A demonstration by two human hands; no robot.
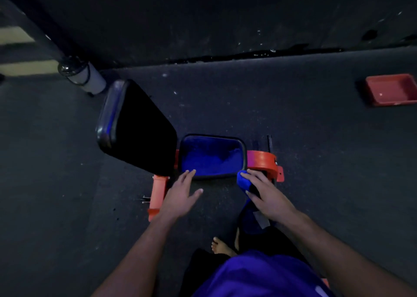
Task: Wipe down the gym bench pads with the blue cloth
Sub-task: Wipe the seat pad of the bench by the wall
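The gym bench stands on the dark floor in the head view. Its black back pad [140, 131] is tilted up at the left. The seat pad [211, 155] to its right reflects blue light. My right hand [266, 192] grips the bunched blue cloth [244, 180] at the seat pad's near right corner, and more cloth hangs below the hand. My left hand [180, 195] has its fingers spread, with the fingertips touching the seat pad's near left edge.
The bench's orange frame [262, 160] sticks out right of the seat and at the lower left [156, 192]. A red tray [391, 89] lies on the floor at far right. A black post with a white base [85, 75] rises at upper left. My bare foot [220, 246] stands below the bench.
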